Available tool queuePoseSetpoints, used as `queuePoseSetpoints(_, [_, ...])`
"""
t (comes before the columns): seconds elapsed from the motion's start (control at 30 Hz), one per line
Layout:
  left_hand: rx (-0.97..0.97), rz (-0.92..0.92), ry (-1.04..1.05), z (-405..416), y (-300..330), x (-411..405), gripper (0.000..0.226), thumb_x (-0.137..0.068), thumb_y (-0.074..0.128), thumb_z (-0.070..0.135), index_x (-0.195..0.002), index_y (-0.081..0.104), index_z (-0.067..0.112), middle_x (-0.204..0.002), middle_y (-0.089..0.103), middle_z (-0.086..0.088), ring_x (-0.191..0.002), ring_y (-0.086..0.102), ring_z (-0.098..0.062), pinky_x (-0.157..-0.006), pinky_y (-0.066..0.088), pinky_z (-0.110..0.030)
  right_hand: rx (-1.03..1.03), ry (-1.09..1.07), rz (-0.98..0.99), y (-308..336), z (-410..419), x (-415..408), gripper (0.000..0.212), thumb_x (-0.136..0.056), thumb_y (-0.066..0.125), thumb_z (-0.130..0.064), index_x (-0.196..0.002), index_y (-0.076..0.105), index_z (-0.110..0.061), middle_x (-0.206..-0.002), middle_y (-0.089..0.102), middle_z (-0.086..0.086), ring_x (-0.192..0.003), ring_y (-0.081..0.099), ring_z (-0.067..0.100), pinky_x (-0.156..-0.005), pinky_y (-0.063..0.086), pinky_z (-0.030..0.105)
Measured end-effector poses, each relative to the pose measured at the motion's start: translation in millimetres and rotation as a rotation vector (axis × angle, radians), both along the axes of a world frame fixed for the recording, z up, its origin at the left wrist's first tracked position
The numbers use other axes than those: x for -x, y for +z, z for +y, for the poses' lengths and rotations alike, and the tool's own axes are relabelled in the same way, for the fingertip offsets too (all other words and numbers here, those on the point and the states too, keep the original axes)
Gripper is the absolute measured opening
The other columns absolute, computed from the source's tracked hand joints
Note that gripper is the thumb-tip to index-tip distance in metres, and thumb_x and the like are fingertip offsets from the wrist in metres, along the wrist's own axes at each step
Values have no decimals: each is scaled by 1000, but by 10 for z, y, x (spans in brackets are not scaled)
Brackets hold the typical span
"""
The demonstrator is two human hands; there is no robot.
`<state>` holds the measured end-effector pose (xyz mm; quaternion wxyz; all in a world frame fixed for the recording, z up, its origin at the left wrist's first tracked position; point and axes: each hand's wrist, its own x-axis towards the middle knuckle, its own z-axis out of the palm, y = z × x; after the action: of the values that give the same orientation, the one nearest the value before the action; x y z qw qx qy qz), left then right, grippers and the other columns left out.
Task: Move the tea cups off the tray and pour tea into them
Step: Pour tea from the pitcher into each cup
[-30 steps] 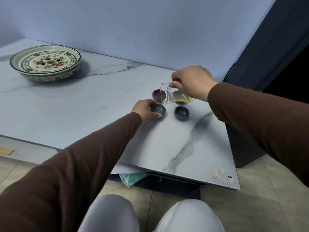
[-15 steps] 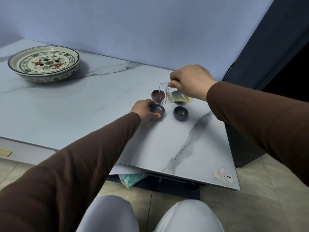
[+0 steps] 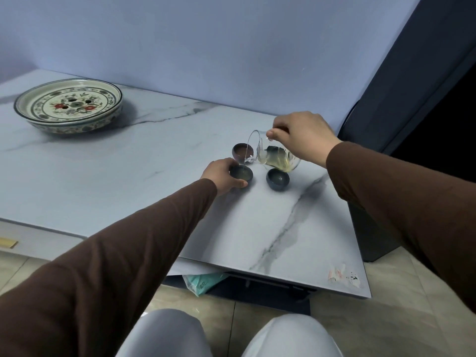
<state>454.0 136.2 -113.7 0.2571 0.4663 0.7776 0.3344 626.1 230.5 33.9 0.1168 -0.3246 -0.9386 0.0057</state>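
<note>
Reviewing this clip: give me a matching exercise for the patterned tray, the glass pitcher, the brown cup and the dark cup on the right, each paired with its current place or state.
Things:
1. patterned tray
2. glass pitcher
3. brown cup
4. right dark cup

Places or states:
A. tipped over in the right hand, pouring tea
B. stands alone on the table, nearest the right edge of the three cups
C. far left on the table, no cups on it
D. behind the cup steadied by the left hand

Pairs: 1-C, 2-A, 3-D, 4-B
</note>
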Motion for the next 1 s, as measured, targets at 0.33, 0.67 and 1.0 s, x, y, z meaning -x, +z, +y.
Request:
queuePoseSetpoints(0.33, [-111,182,-72,86,135,42,73,-67,81,47,-131,52,27,-121,53,2,-120,45,-22,-99,39,-32,469,-232,466,-360,382,-510,35,-93,55,-46,-70,68,-23,-56,56,-12,-60,47,14,-64,38,30])
queuePoseSetpoints(0.67, [3,410,-286,989,411,-71,75,-76,75,48,-140,48,22,-135,55,1,-129,36,-22,-105,39,-36,307,-248,354,-248,806,-758,31,-94,52,-47,-76,69,-28,-67,63,-13,-67,58,7,-59,39,23])
queuePoseSetpoints(1.0, [140,298,-238,1374,238,-16,86,-56,78,63,-134,53,38,-131,50,4,-120,49,-17,-96,43,-28,189,-181,170,-150,1066,-579,30,-91,58,-48,-85,72,-22,-85,71,-2,-87,62,20,-74,43,31])
